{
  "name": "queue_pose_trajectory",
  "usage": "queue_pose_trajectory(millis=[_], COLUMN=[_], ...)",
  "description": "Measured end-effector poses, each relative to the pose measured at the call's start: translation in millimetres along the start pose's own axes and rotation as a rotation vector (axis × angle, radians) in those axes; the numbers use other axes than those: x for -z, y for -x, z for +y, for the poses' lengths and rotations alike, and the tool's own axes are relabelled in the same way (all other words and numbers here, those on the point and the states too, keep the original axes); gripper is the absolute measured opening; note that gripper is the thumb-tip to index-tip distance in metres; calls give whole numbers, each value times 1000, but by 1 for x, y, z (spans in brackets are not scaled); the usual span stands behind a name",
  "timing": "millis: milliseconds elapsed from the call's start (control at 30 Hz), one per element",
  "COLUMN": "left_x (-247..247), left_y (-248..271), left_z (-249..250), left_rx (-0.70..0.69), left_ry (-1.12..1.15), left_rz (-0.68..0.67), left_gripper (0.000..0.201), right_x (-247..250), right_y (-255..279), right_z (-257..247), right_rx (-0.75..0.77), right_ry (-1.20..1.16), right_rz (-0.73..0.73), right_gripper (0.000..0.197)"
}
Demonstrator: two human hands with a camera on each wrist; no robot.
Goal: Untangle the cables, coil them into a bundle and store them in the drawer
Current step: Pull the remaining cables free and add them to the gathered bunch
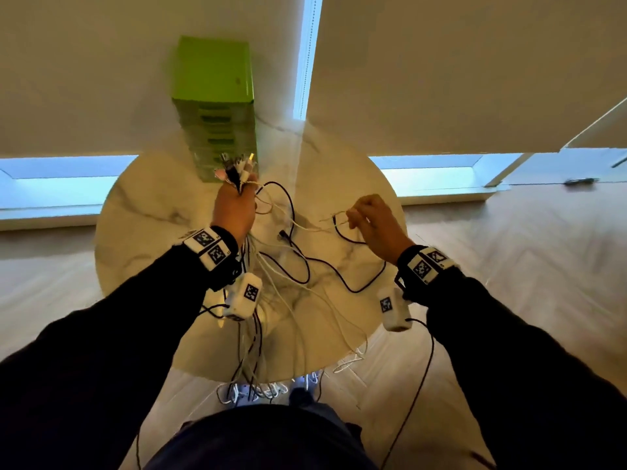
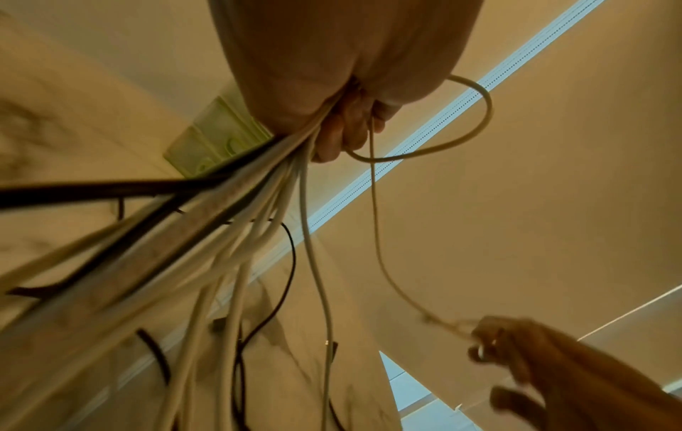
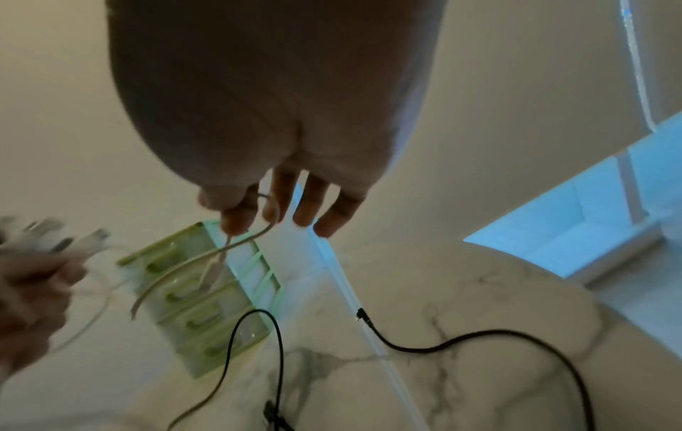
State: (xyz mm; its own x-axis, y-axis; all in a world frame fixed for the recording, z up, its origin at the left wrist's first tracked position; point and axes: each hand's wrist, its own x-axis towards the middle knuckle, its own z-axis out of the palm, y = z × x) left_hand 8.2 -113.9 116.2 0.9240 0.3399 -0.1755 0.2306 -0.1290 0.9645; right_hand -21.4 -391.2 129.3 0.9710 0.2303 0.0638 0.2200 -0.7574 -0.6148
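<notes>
Both hands worked above the round table (image 1: 142,212). Left hand (image 1: 234,208) was fisted around the cable bundle (image 2: 229,210), plugs sticking up before the green drawers (image 1: 217,130). Right hand (image 1: 369,222) pinched one white cable (image 3: 206,256); a black cable (image 3: 479,338) lay on the table.

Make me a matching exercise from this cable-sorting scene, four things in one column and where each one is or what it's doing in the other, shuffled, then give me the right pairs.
Things
1. left hand
2. right hand
3. green drawer unit
4. black cable

Place or state
A. stands at the far edge of the round marble table
B. pinches one thin pale cable between thumb and fingertips
C. lies in loose curves on the tabletop
D. holds a bunch of cables in its grip, plugs sticking up

Pairs: 1-D, 2-B, 3-A, 4-C
</notes>
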Motion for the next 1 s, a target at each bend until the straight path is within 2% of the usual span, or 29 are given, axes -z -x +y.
queue_pose_trajectory(millis=[67,200,267,333,433,500,533,567,600,633,700,767,800,867,933,967,1000], left_x=[6,16,16,15,3,-9,-17,-24,-30,-35,-45,-57,-63,-78,-94,-102,-110], left_y=[8,12,8,4,-1,0,2,3,4,4,4,7,10,20,32,37,42], left_z=[-7,-21,-24,-24,-20,-11,-7,-3,1,3,4,5,7,12,16,17,21], left_rx=[-22,-19,13,54,84,85,88,91,94,90,74,58,57,75,58,46,33], left_ry=[-51,-90,-58,22,114,159,168,170,170,174,183,174,163,132,106,88,75], left_rz=[-26,-33,-9,-1,-17,-38,-48,-53,-58,-60,-57,-93,-125,-200,-258,-277,-295], left_gripper=[42,34,33,36,37,23,18,15,16,20,37,40,33,21,23,22,23], right_x=[1,0,-1,-3,-2,-4,-4,-3,-3,-2,1,3,3,3,7,10,13], right_y=[-14,-35,-41,-41,-24,-9,-1,5,12,18,28,33,33,34,33,32,32], right_z=[-6,-38,-42,-32,-4,8,12,14,16,16,14,16,18,23,23,20,15], right_rx=[-90,-286,-386,-472,-580,-576,-542,-492,-439,-394,-331,-235,-192,-142,-97,-104,-139], right_ry=[-126,-587,-643,-531,-251,-151,-123,-99,-81,-66,-60,46,101,66,7,-36,-105], right_rz=[175,281,282,246,50,-223,-392,-547,-663,-740,-786,-693,-591,-323,-117,-103,-151], right_gripper=[28,19,14,12,20,15,9,13,25,37,44,38,32,14,21,30,38])
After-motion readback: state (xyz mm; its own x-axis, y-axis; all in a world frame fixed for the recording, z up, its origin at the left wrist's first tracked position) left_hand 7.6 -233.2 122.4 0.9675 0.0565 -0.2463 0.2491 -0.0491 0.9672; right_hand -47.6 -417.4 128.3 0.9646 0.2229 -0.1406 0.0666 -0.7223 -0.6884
